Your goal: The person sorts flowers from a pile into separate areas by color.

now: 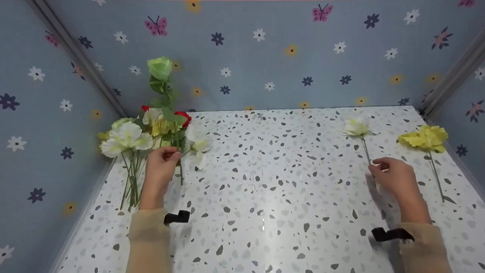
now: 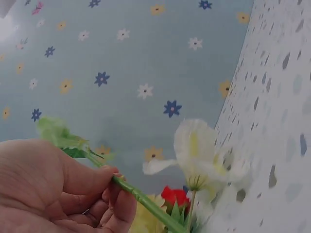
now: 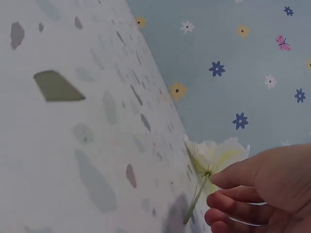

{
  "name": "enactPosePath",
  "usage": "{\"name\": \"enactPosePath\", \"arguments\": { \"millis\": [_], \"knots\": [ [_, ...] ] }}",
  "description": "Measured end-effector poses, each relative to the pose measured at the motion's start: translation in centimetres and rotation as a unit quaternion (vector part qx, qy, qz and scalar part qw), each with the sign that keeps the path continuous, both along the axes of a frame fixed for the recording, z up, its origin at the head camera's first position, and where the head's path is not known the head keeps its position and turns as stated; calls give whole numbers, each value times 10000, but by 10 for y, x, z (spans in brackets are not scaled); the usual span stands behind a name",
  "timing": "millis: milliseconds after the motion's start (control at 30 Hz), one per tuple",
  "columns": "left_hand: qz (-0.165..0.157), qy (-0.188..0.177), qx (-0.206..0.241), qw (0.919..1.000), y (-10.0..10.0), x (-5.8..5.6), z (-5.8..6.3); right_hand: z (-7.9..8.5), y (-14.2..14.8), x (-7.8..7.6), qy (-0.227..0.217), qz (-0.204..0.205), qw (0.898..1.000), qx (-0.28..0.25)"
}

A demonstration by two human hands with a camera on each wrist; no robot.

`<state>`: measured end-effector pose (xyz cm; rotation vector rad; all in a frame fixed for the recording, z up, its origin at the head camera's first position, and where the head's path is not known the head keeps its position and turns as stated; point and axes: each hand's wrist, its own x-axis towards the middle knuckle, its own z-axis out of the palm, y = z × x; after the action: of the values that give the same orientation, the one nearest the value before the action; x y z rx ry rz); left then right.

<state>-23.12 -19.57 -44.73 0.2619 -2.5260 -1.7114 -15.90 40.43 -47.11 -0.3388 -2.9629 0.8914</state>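
Note:
My left hand [image 1: 161,165] pinches the stem of a green rose [image 1: 160,68] between thumb and fingers. The rose stands upright, its bloom against the back wall and its stem [image 2: 150,206] running past the fingertips. Behind it lie a bunch of white flowers [image 1: 127,138], red blooms [image 1: 183,118] and a separate white flower [image 1: 201,144]. On the right, a white flower [image 1: 357,127] lies on the table, stem towards me. My right hand [image 1: 396,176] is beside that stem, fingers loosely bent; in the right wrist view the stem [image 3: 195,200] passes outside the fingertips.
A yellow flower [image 1: 426,138] lies to the right of my right hand, close to the side wall. The speckled white table [image 1: 265,212] stretches between my hands. Blue patterned panels [image 1: 257,57] enclose it at the back and both sides.

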Motion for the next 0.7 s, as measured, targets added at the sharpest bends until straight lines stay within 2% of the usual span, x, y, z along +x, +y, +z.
{"name": "enactPosePath", "arguments": {
  "millis": [133,267,367,467,567,700],
  "knots": [
    [-276,385,717,9963,35,1,0,12,-25,-2,387,54,9987,-339],
    [-648,527,1230,9889,77,7,0,15,-64,-5,708,221,9913,-1086],
    [-1051,532,1364,9836,111,16,-3,10,-96,-5,1092,555,9781,-1684],
    [-1550,483,1411,9766,141,29,-7,7,-125,-1,1355,907,9610,-2236],
    [-2046,409,1438,9674,164,44,-10,7,-151,5,1412,1131,9438,-2767],
    [-2592,367,1591,9519,186,59,-13,7,-178,13,1384,1322,9226,-3351]
  ]
}}
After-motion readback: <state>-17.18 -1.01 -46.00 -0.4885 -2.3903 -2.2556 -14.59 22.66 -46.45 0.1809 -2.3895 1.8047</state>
